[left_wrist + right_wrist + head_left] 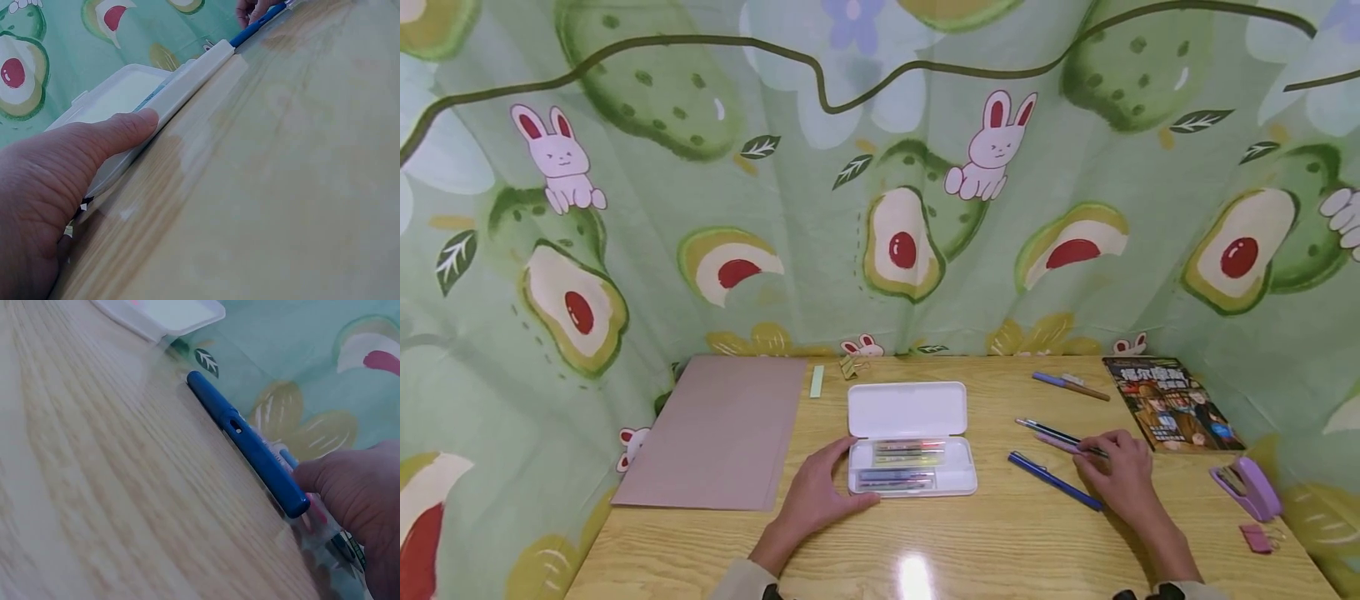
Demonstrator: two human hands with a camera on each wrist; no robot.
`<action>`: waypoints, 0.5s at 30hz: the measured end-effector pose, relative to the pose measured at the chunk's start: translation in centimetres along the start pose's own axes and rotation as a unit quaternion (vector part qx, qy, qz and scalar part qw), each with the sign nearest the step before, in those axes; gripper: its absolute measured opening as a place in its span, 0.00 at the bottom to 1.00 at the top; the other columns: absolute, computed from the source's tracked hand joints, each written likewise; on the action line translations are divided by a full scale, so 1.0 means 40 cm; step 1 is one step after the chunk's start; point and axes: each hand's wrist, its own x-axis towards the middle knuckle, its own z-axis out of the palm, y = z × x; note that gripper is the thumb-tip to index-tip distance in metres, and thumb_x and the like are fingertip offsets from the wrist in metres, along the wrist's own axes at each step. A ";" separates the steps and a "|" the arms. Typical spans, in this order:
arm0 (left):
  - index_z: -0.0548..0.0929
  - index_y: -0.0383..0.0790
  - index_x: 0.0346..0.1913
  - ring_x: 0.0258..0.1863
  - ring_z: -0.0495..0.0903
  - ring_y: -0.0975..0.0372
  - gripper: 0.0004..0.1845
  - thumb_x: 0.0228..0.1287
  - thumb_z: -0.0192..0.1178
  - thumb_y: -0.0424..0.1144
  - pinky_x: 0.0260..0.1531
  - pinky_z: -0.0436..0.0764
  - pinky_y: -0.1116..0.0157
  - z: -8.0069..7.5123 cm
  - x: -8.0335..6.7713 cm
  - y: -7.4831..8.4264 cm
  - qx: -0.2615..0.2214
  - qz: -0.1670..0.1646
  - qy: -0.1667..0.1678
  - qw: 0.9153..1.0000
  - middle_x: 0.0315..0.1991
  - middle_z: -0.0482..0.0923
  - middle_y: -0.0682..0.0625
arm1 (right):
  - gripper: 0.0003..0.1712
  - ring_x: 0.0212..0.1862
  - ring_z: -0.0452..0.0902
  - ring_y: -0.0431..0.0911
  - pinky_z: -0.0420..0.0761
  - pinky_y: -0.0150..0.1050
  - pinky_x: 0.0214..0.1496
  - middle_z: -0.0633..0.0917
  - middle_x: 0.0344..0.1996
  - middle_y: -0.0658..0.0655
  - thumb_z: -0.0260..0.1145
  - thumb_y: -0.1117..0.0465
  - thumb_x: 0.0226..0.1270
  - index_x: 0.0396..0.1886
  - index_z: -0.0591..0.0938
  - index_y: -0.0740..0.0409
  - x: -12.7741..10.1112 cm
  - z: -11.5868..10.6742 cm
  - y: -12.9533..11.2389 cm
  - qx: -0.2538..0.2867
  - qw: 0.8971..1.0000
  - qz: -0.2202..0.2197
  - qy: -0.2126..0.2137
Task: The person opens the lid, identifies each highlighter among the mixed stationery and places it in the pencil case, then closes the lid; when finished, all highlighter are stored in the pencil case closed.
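A white pencil case (913, 493) lies with its lid (907, 408) raised, several pens and markers in its compartments. My left hand (820, 492) grips its left end, the thumb (134, 128) along the front wall and the fingers by the back left corner. To the right, my right hand (1120, 471) pinches the near ends of a dark pencil (1048, 431) and a slim purple pen (1054, 442) lying side by side. Its fingertips are partly hidden in the right wrist view. A blue capped pen (250, 447) lies just in front of that hand.
Brown paper sheets (715, 433) lie at left, near a pale green strip (817, 382) and a gold binder clip (852, 367). Behind the right hand are a blue-and-brown pen (1071, 386) and a comic-style book (1172, 404). A purple stapler (1251, 487) and pink binder clip (1257, 537) sit far right.
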 end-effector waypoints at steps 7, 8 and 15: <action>0.74 0.53 0.74 0.69 0.75 0.49 0.55 0.44 0.74 0.76 0.66 0.75 0.43 -0.002 0.001 -0.001 0.005 0.001 -0.004 1.000 0.70 0.76 0.51 | 0.09 0.42 0.62 0.55 0.56 0.56 0.46 0.77 0.37 0.63 0.82 0.70 0.52 0.32 0.90 0.59 -0.009 0.011 0.016 0.022 1.000 -0.015 0.014; 0.74 0.52 0.74 0.69 0.75 0.49 0.55 0.44 0.74 0.76 0.66 0.75 0.43 -0.002 0.001 -0.001 0.004 0.002 -0.003 1.000 0.70 0.76 0.50 | 0.09 0.42 0.63 0.55 0.56 0.56 0.46 0.77 0.37 0.63 0.82 0.71 0.51 0.32 0.90 0.60 -0.009 0.012 0.018 0.024 0.999 -0.023 0.018; 0.75 0.51 0.74 0.69 0.75 0.49 0.54 0.45 0.75 0.74 0.66 0.75 0.43 0.001 0.003 0.001 -0.003 0.006 0.001 1.000 0.70 0.77 0.50 | 0.09 0.42 0.67 0.53 0.59 0.52 0.46 0.80 0.35 0.61 0.80 0.74 0.51 0.32 0.90 0.63 -0.006 0.013 0.021 0.037 0.997 -0.058 0.032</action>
